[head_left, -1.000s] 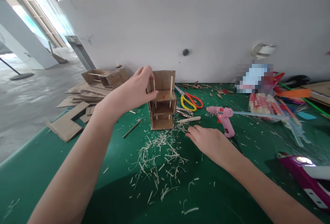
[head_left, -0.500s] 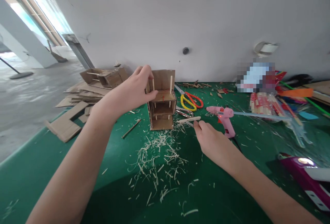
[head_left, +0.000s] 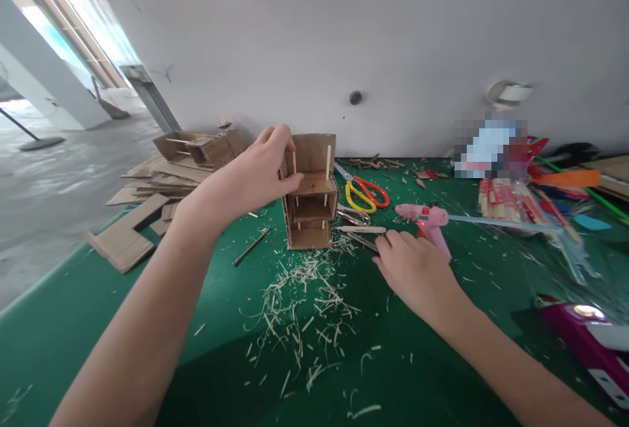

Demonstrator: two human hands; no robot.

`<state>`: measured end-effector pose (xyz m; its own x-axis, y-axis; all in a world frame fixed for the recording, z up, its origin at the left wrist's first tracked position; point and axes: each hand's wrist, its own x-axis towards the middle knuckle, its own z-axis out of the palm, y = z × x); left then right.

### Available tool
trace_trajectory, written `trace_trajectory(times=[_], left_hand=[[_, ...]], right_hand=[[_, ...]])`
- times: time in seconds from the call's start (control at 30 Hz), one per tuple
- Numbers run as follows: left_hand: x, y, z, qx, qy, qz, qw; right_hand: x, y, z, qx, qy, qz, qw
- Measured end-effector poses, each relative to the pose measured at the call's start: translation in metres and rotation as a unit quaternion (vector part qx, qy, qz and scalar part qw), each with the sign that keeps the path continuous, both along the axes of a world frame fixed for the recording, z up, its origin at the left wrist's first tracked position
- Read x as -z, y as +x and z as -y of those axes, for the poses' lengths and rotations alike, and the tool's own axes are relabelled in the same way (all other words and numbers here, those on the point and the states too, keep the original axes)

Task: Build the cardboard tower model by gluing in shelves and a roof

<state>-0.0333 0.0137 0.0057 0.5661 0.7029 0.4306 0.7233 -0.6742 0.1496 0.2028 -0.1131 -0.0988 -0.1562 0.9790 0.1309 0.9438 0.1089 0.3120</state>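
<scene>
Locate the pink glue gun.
In the head view, the pink glue gun lies right of centre, just beyond the right hand and right of the red-and-yellow scissors.

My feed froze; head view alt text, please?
The left hand grips a three-level cardboard shelf on a green table. The right hand is at a thin grey tool near a pink glue gun; shavings lie in front.

Green worktop (head_left: pixel 393 381) bears scattered pale shavings (head_left: pixel 305 272), an upright tiered cardboard structure (head_left: pixel 311 207), red-and-yellow-handled scissors (head_left: pixel 361 183), pink glue gun (head_left: pixel 432 221), thin brown stick (head_left: pixel 251 247), cut cardboard (head_left: pixel 120 247) at left.
</scene>
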Motion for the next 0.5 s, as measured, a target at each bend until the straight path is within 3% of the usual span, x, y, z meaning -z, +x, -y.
trace_trajectory(times=[0.13, 0.2, 0.3, 0.5], left_hand=[[-0.001, 0.0, 0.0, -0.003, 0.0, -0.011, 1.0], [-0.001, 0.0, 0.0, -0.005, -0.001, -0.016, 1.0], [-0.002, 0.0, 0.001, -0.006, 0.0, -0.021, 1.0], [-0.004, 0.001, 0.004, -0.014, -0.015, -0.026, 0.999]], right_hand=[[-0.029, 0.026, 0.015, 0.131, -0.171, -0.044, 0.976], [-0.041, 0.048, 0.019, 0.211, -0.162, -0.051, 0.963], [-0.049, 0.079, 0.017, 0.264, -0.135, -0.112, 0.949], [-0.036, 0.099, -0.003, 0.291, -0.159, -0.186, 0.925]])
